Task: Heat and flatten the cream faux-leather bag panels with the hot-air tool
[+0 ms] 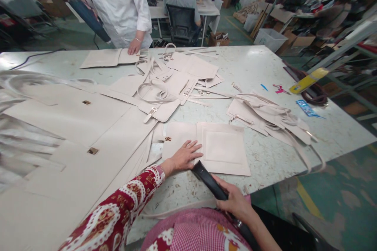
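Observation:
My left hand (186,156) lies flat on a beige leather bag piece (224,145), fingers spread near its fold line. This piece has a stitched rectangular pocket on its right half and a small metal clasp (168,139) at its left edge. My right hand (235,200) is wrapped round a long black hand-held tool (210,180) with a flat, narrow front end; its exact kind is unclear. The tool's tip is close to the piece's lower edge, beside my left fingertips. I cannot tell whether they touch.
Large beige panels (70,125) cover the table's left. Bag parts with straps and buckles (167,86) lie mid-table, another strapped pile (268,115) to the right. Across the table a person in white (118,4) holds a dark blue tool (88,19). A yellow box (308,80) lies at right.

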{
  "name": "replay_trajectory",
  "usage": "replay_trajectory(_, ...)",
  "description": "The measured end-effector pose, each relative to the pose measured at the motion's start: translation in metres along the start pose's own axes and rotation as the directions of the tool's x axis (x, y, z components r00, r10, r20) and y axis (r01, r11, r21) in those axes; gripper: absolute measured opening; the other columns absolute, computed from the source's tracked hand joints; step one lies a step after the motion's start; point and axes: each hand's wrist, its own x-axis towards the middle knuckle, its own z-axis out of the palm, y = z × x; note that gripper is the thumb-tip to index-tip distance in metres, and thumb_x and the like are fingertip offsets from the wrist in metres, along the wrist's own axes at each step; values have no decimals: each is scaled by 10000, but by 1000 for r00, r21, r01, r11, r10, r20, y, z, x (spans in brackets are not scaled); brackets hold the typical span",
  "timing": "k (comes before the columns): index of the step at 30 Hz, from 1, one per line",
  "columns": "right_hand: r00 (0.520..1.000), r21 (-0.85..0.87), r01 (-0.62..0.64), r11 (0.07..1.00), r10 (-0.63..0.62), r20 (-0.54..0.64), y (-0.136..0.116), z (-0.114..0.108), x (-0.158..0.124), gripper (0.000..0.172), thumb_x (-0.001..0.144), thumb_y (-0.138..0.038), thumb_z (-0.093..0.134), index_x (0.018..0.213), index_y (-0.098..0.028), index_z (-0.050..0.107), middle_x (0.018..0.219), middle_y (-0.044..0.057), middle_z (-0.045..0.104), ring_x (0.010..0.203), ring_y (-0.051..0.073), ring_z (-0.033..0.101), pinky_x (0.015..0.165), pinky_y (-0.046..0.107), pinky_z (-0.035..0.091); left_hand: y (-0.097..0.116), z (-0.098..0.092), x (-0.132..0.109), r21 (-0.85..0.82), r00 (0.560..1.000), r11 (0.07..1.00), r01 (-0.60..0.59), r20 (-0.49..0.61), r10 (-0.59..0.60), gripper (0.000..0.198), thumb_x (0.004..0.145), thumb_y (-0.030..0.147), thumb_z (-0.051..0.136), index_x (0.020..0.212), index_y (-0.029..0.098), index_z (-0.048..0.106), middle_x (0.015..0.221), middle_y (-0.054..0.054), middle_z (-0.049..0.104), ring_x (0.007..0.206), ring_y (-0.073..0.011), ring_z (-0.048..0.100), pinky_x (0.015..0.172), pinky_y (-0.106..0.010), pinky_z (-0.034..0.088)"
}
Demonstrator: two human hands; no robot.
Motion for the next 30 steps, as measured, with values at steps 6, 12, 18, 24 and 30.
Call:
replay_trajectory(6, 978, 65, 79, 995, -65, -198, -9, -13, -5, 725, 628, -121, 557, 1326, -171, 365, 1315, 49, 460, 1137, 202, 482, 948, 309, 392, 3, -2, 7, -70, 998, 998, -9, -67, 4, 245, 810, 349, 498, 1013, 265, 608, 1294, -28, 445, 1274, -243, 225, 1032, -426, 117)
replay_trajectory(12, 907, -63, 59, 996, -80, -413, 8, -34, -46, 710, 688, -217, 588, 1342, -128, 327, 1353, 75, 407, 1258, 219, 339, 1058, 337, 237, 17, -5, 43, -282, 998, 957, 63, 37, -55, 174, 832, 310, 488, 824, 239, 647, 849, -9, 612, 935, -154, 484, 935, -368, 186)
replay_trajectory(18, 926, -344, 116, 932, -226, -301, 40, -19, -57, 645, 697, -154, 532, 1323, -173, 380, 1313, 60, 462, 1226, 230, 392, 1023, 343, 310, 30, 9, 66, -285, 979, 943, 174, 157, -134, 145, 753, 178, 528, 735, 232, 662, 760, 2, 618, 866, -160, 462, 796, -375, 193)
replay_trajectory(24, 966, -169, 83, 982, -121, -227, 39, -10, -27, 662, 676, -144, 525, 1321, -179, 378, 1291, 55, 490, 1197, 213, 429, 1024, 351, 303, 31, 12, 67, -226, 966, 955, 192, 213, -144, 132, 696, 142, 543, 677, 215, 652, 729, -14, 617, 850, -177, 434, 772, -383, 177)
replay_trajectory(30, 978, 110, 57, 992, -34, -204, 43, -19, -17, 720, 609, -119, 538, 1312, -159, 387, 1284, 68, 491, 1128, 238, 487, 905, 354, 420, 31, 7, 67, -190, 971, 967, 173, 200, -134, 104, 718, 176, 543, 718, 214, 640, 777, -30, 605, 876, -187, 418, 794, -394, 166)
